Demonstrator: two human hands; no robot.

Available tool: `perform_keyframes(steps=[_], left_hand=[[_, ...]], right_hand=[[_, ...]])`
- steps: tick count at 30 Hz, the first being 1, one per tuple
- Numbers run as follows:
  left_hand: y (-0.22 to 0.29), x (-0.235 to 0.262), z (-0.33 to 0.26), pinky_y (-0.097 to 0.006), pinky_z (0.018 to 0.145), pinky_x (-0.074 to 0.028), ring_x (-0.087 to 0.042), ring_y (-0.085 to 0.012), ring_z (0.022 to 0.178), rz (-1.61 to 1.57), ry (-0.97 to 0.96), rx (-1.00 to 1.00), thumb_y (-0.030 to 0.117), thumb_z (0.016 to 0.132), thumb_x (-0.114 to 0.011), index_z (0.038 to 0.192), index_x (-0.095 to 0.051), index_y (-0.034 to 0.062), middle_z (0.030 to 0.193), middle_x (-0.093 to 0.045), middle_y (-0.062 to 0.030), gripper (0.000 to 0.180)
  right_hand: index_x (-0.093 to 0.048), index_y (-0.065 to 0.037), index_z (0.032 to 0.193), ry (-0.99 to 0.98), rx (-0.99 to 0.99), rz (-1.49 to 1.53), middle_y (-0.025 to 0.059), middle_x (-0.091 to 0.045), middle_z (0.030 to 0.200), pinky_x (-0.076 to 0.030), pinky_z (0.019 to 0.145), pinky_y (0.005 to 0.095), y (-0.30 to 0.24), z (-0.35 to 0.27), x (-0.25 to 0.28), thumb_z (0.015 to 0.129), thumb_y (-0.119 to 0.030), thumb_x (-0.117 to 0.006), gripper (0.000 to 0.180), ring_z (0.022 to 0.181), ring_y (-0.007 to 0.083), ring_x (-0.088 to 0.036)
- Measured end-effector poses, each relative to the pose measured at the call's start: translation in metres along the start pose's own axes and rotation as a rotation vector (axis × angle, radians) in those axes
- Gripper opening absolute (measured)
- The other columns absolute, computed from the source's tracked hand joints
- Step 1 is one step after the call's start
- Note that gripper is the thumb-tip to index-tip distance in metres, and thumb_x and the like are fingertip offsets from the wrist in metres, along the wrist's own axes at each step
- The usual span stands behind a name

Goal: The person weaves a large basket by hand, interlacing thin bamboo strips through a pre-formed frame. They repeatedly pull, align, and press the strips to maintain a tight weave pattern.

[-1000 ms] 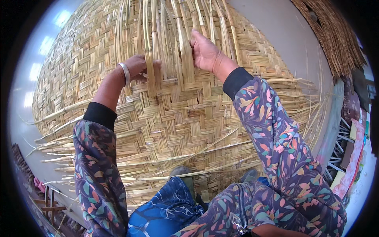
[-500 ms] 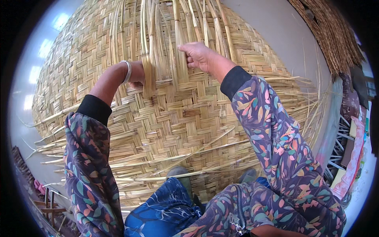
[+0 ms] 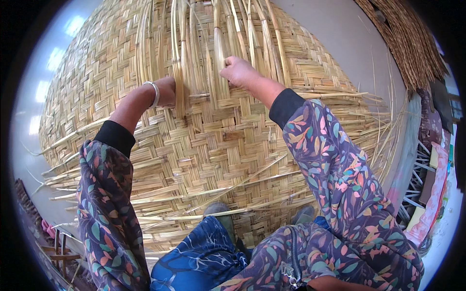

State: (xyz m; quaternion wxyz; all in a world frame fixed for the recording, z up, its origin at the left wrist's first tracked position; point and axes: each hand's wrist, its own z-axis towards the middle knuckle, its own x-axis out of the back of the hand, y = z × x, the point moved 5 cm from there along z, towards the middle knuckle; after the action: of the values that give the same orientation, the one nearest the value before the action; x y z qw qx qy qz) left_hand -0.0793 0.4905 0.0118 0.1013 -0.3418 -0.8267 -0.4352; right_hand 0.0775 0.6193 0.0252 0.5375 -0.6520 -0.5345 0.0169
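The right hand [image 3: 240, 72] is curled, thumb and forefinger seemingly pinching a pale strip [image 3: 219, 46] that runs up the weave. The left hand [image 3: 166, 91], with a bracelet [image 3: 155, 94] at the wrist, is bent inward beside a broader strip [image 3: 179, 92]; its fingertips are hidden, so whether they grip it cannot be told. Between the hands, several more lengthwise strips lie close together, their lower ends meeting the tighter weave just below.

The mat [image 3: 208, 140] spreads under both hands and over much of the floor [image 3: 361, 46], with loose crosswise ends [image 3: 383, 121] fanning out past its right edge. The person's shoes [image 3: 217, 208] are at its near side. A brown bundle [image 3: 410, 43] lies apart at the upper right.

The step in hand appears to be sorting and setting the lengthwise strips where they enter the weave. The next move would call for a light, even hold on each strip, keeping neighbours apart and flat so that none twists or splits.
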Motion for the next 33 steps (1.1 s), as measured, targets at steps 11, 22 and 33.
perform_keyframes(steps=[11,22,33], left_hand=[[-0.011,0.012,0.004,-0.034,0.072,-0.048,-0.061,-0.0247,0.081,0.196,0.212,0.042,0.007,0.075,-0.061,0.095,-0.063,0.0001,0.084,-0.065,-0.0154,0.021],[0.003,0.019,-0.004,-0.031,0.072,-0.047,-0.057,-0.0150,0.076,0.165,0.194,0.132,0.009,0.075,-0.066,0.096,-0.063,0.0010,0.084,-0.067,-0.0099,0.022],[0.000,0.017,-0.016,-0.028,0.070,-0.048,-0.054,-0.0090,0.076,-0.002,0.223,0.094,0.008,0.078,-0.065,0.095,-0.062,-0.0021,0.082,-0.065,-0.0048,0.020]], right_hand=[[-0.050,0.002,0.111,0.450,0.622,-0.485,0.0209,-0.047,0.120,-0.039,0.096,0.0364,-0.040,-0.081,-0.009,0.076,-0.012,-0.058,0.038,0.112,0.0342,-0.046],[-0.061,-0.012,0.097,-0.055,0.443,-0.711,0.0128,-0.057,0.094,-0.048,0.075,0.0407,-0.042,-0.059,-0.028,0.081,-0.015,-0.054,0.018,0.090,0.0296,-0.058],[-0.065,-0.008,0.095,-0.221,0.392,-0.741,0.0131,-0.062,0.097,-0.050,0.078,0.0394,-0.080,-0.042,-0.051,0.070,-0.014,-0.057,0.026,0.093,0.0298,-0.060]])
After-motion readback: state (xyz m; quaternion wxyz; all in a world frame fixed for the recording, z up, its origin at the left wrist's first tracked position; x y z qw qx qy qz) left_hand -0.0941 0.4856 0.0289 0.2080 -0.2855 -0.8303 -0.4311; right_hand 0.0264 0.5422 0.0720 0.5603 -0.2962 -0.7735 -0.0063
